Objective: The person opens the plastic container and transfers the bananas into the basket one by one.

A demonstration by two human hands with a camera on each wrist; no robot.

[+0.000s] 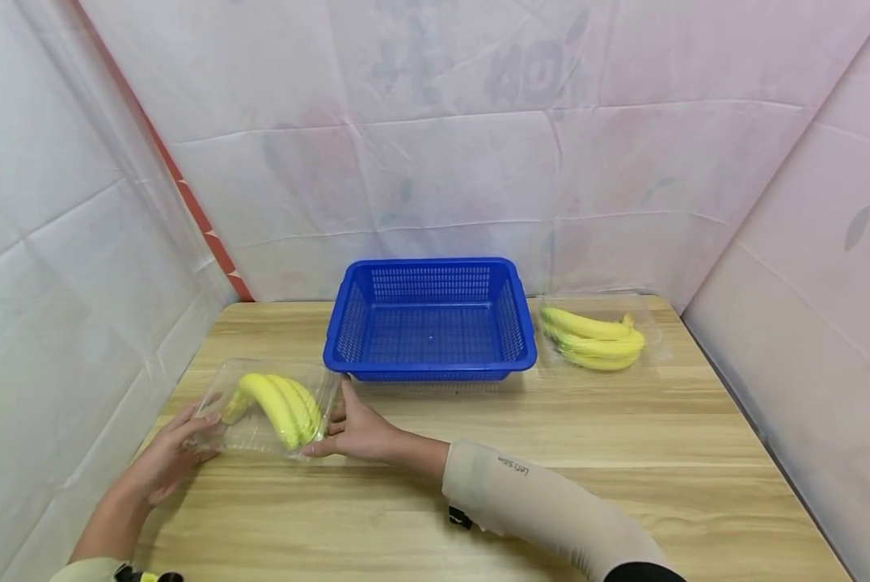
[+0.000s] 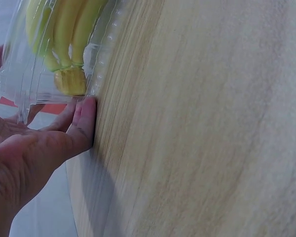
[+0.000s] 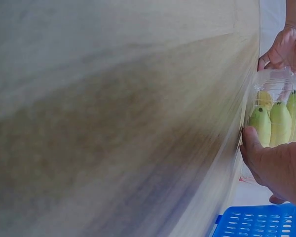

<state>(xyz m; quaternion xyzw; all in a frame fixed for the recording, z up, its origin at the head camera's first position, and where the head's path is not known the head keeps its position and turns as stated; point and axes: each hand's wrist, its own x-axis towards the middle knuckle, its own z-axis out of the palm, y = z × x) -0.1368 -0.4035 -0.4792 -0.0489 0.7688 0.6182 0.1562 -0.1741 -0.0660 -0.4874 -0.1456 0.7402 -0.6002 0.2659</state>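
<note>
A clear plastic box [image 1: 249, 436] with a bunch of yellow bananas [image 1: 282, 402] inside is at the left of the table, held between both hands. My left hand [image 1: 169, 453] grips its left end, near the banana stems; in the left wrist view the fingertips are right at the bottom edge, close to the tabletop. At the box's right end my right hand [image 1: 365, 428] holds on, thumb at the near corner and fingers spread along the side toward the back. The right wrist view shows the banana tips through the box wall by that thumb.
A blue plastic basket [image 1: 435, 375] with nothing in it stands at the back middle, close to the right fingertips. Right of it lies another clear box [image 1: 653, 311] with bananas [image 1: 595, 343]. Printed white sheets [image 1: 442, 178] hang around the wooden table [image 1: 588, 428].
</note>
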